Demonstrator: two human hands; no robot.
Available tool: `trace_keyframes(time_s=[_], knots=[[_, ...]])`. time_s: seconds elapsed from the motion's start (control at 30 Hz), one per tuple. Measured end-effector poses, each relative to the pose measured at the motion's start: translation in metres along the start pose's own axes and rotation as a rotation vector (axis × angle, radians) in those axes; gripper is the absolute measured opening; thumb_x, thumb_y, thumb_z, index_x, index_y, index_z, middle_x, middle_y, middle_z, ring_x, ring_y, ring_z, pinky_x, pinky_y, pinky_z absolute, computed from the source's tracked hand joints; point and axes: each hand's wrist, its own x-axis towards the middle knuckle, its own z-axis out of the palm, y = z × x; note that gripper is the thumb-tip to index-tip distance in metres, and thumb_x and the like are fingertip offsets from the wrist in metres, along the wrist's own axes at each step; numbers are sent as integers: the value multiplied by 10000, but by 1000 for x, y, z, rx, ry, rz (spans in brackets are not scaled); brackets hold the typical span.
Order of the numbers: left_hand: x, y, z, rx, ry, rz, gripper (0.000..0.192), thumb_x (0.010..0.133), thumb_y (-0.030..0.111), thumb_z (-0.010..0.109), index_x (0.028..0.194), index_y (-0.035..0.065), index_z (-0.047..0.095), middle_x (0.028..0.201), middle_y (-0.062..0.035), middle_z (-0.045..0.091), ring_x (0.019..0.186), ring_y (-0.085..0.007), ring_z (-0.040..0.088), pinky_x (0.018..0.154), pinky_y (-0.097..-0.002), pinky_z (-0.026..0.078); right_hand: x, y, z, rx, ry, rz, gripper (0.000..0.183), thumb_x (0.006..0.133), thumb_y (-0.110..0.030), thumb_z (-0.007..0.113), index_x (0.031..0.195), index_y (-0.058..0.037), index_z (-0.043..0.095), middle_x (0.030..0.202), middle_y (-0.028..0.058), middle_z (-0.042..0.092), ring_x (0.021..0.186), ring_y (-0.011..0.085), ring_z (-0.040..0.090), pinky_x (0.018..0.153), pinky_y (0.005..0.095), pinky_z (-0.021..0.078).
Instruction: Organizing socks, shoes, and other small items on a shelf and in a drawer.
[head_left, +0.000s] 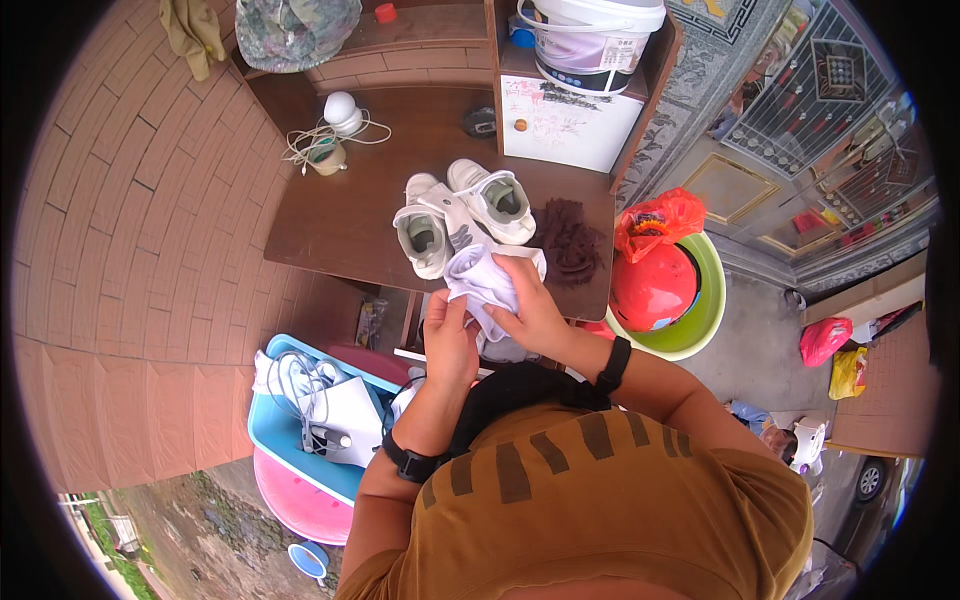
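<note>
Both my hands hold a pale lavender piece of knitted cloth (484, 281), possibly a sock, above the front edge of a brown wooden desk (345, 217). My left hand (450, 337) pinches its left edge between thumb and fingertips. On the right side, my right hand (534, 307) grips it with the thumb on top. Just beyond lie a white left shoe (424, 236) and a white right shoe (495, 199). Between them is a white cloth (459, 217) with a grey mark, partly covered by what I hold. A crumpled dark maroon cloth (568, 240) rests to the right.
Below the desk edge, a drawer (409, 322) stands pulled out. A blue tub (270, 420) with cables is at left; a green basin (709, 300) holding a red helmet (652, 289) is at right. A white bucket (592, 37) sits on the shelf. Another person (761, 427) is farther right.
</note>
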Motion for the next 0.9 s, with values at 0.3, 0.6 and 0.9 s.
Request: trace_keyframes(time_s=[0.3, 0.6, 0.9], knots=[[9, -7, 39, -194, 14, -112, 421, 935, 301, 264, 1260, 59, 376, 1252, -85, 454, 1147, -249, 445, 964, -380, 359, 12, -3, -29, 28, 179, 30, 618, 678, -31, 572, 1250, -24, 338, 1134, 217, 412, 1056, 357, 437, 893, 368, 375], [32, -22, 9, 86, 55, 174, 407, 914, 277, 327, 1070, -54, 506, 986, -146, 596, 854, -234, 613, 744, -348, 504, 4, -4, -8, 1688, 141, 859, 336, 868, -100, 424, 1197, -27, 423, 1111, 129, 548, 993, 218, 569, 852, 344, 466], [48, -21, -3, 438, 44, -21, 277, 833, 219, 412, 669, 34, 537, 631, -46, 538, 553, -125, 507, 508, -275, 414, 9, 36, -36, 1165, -630, 782, 403, 802, -208, 450, 1135, 12, 496, 1018, 85, 572, 880, 139, 559, 763, 280, 443]])
